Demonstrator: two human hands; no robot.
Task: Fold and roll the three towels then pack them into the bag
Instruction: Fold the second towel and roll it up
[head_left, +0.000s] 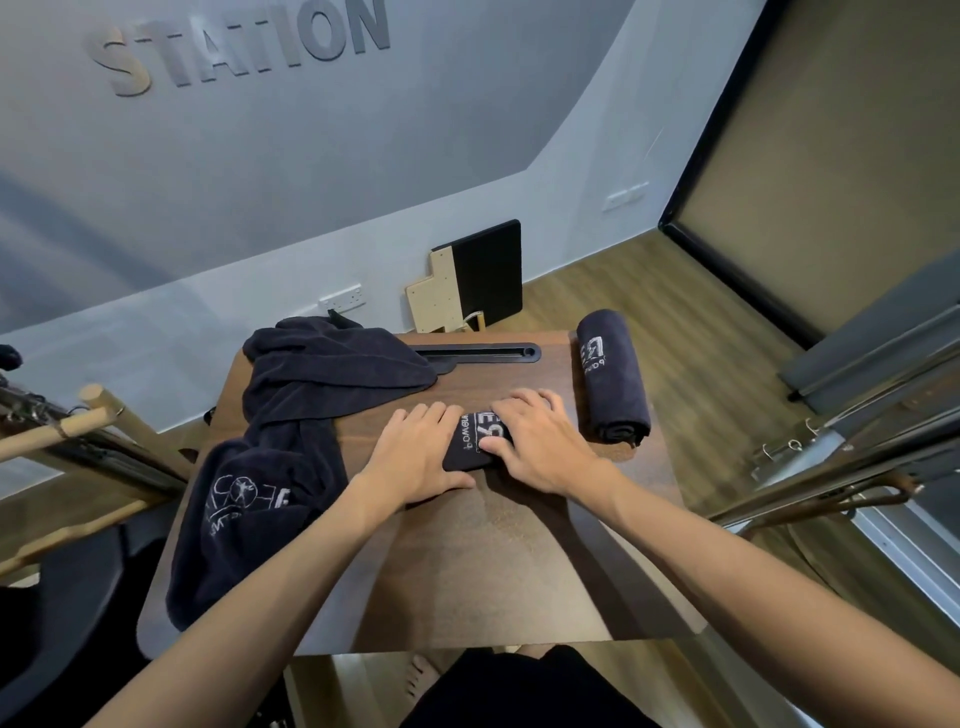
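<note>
A dark navy towel roll (474, 446) with white lettering lies across the middle of the wooden table (467, 571). My left hand (415, 453) covers its left end, fingers bent over the far side and thumb along the near side. My right hand (540, 441) grips its right end, fingertips curled onto the lettering. A second rolled towel (613, 374) lies by itself at the table's right edge. A loose dark towel (322, 374) is heaped at the back left, and dark cloth with a white logo (244, 512) hangs over the left edge. I see no bag that I can tell apart.
A black slotted tray (483, 353) is set into the table's far edge. Boards (467, 280) lean on the wall behind. Bamboo poles (67, 426) stand at the left and metal frames (857, 452) at the right. My legs are under the near edge.
</note>
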